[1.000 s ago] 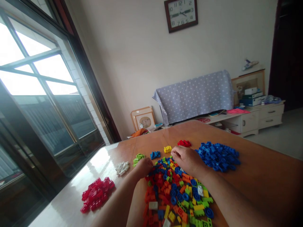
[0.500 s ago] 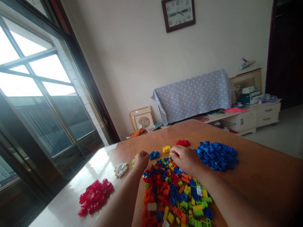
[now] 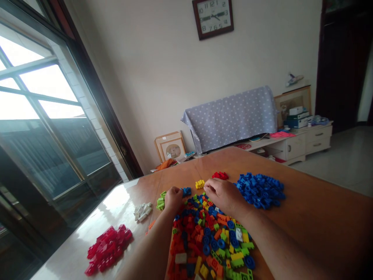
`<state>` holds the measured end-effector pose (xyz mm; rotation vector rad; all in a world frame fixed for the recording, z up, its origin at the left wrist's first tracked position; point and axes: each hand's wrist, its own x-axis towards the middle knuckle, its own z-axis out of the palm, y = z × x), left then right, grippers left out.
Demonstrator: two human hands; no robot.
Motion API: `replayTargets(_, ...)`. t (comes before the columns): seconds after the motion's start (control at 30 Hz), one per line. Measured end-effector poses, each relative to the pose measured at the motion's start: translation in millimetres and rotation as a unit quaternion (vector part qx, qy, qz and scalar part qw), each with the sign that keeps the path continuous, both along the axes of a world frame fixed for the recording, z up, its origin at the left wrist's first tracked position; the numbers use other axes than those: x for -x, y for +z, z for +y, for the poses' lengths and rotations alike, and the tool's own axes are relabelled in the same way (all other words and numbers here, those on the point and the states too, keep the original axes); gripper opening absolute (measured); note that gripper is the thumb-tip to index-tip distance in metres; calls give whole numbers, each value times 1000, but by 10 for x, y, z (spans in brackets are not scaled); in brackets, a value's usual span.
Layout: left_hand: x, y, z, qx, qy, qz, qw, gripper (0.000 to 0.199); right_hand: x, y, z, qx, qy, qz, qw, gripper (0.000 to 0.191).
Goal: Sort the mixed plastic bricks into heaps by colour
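A large mixed pile of toy bricks [image 3: 204,237] lies between my forearms. My left hand [image 3: 174,199] is closed at the pile's far left edge, between a small green group [image 3: 161,200] and a small blue group [image 3: 186,191]; what its fingers hold, if anything, is hidden. Over the far right edge of the pile, my right hand [image 3: 223,193] has its fingers pinched together beside the small yellow group [image 3: 199,184]. Anything between those fingertips is too small to make out. Behind it sits a small red group [image 3: 220,175].
A big blue brick pile [image 3: 260,190] lies right of my right hand. White bricks [image 3: 142,212] and a dark pink pile [image 3: 109,249] lie at the left of the wooden table [image 3: 309,210]. Some orange bricks show beside my left forearm.
The view has shifted slightly to the right. More of the green group and some orange bricks now show beside my left arm. Both hands stay closed in nearly the same places.
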<state>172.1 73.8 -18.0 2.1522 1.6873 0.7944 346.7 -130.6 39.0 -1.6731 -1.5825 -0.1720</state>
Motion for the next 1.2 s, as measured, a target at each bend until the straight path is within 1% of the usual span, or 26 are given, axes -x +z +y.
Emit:
replayTargets(0.23,159,46,28,1,17,15,1000,20,11,-8,9,0,3,-1,1000,21)
replayTargets(0.5,121,15,50,4,7,61,998,22,17,-1,6,3,2,-2,1000,21)
replayTargets(0.67,96,2,53,-3,-22,100,995,29,17,-10,13,1,0,-3,1000,20)
replayTargets(0.8,91,15,32,-19,-36,126,991,24,19,-16,16,1,0,-2,1000,20)
replayTargets(0.93,103,84,-24,-55,-50,136,988,26,23,-8,8,4,2,6,1000,19)
replayTargets(1.07,86,162,-116,-93,-97,147,980,26,23,0,11,10,1,10,1000,19)
replayTargets(1.2,65,187,-196,-102,-126,150,975,30,12,-12,22,5,2,9,1000,18)
